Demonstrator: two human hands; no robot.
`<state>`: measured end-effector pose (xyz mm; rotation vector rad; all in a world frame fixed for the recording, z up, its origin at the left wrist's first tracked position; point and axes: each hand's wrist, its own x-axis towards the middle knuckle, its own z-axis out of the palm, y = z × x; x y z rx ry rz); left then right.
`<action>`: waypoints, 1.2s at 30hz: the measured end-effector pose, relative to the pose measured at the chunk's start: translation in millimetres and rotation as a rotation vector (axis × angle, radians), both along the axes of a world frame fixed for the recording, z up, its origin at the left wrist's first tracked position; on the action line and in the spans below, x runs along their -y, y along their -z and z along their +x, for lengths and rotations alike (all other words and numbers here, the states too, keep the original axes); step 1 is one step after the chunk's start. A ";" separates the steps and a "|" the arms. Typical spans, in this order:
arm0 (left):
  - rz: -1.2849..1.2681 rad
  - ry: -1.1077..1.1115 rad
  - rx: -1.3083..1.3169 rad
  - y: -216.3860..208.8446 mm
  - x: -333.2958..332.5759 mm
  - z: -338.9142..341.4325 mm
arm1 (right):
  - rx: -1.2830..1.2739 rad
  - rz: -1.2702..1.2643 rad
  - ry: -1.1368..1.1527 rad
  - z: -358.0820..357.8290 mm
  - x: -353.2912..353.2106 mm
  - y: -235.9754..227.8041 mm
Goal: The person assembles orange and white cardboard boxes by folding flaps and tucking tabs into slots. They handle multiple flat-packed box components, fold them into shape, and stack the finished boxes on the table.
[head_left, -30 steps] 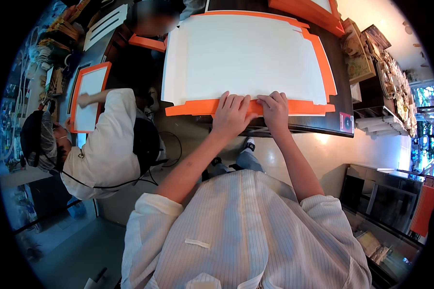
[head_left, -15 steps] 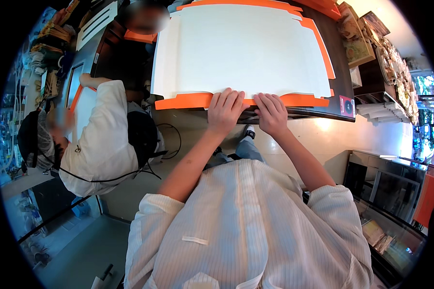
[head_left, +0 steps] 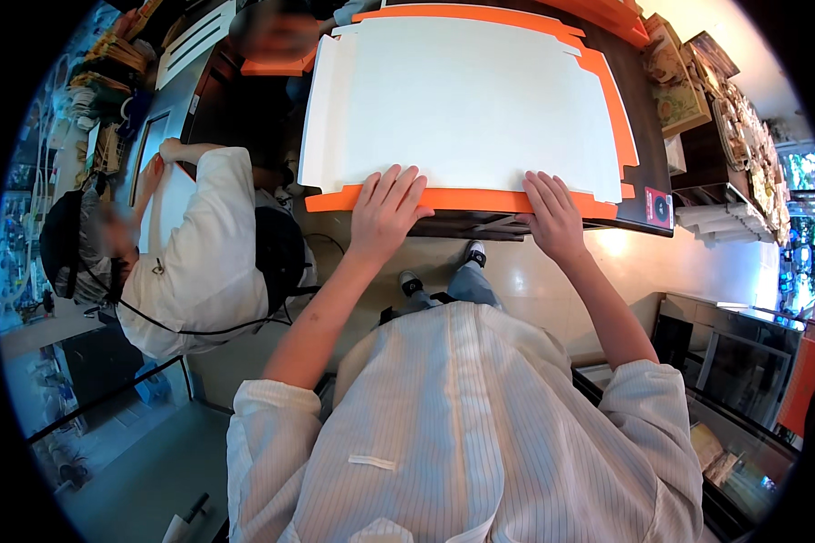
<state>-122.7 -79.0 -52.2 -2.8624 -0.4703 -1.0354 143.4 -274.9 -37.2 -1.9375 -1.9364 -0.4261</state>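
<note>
A large flat cardboard box blank (head_left: 471, 100), white on its upper face with orange edge flaps, lies on a dark table. Along its near side runs a folded orange flap (head_left: 475, 198). My left hand (head_left: 387, 213) rests on the left part of this flap, fingers stretched over it onto the white face and thumb pointing right. On the right part, my right hand (head_left: 553, 213) lies with its fingers extended over the same edge, its thumb pointing inward. Neither hand is wrapped round anything; the undersides of both are hidden.
The dark table (head_left: 638, 109) shows beyond the blank's right side. To my left, a person in a white shirt (head_left: 204, 244) handles another white-and-orange sheet (head_left: 166, 213). Another person (head_left: 276, 36) is beyond the table's left corner. Shelves with goods (head_left: 724, 136) stand at right.
My hands have slid apart along the near edge, the left one leftward and the right one rightward. Between them the orange flap now shows as a straight strip.
</note>
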 end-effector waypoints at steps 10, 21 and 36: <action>0.069 -0.108 0.147 34.0 14.4 2.3 | 0.044 0.267 0.078 -17.8 5.8 39.4; 0.016 -0.225 -0.016 27.8 6.0 -34.7 | 0.046 0.131 0.295 -15.5 27.0 21.9; -0.033 0.048 -0.018 -13.5 -21.2 -40.2 | 0.023 0.122 0.222 -5.8 33.7 -2.3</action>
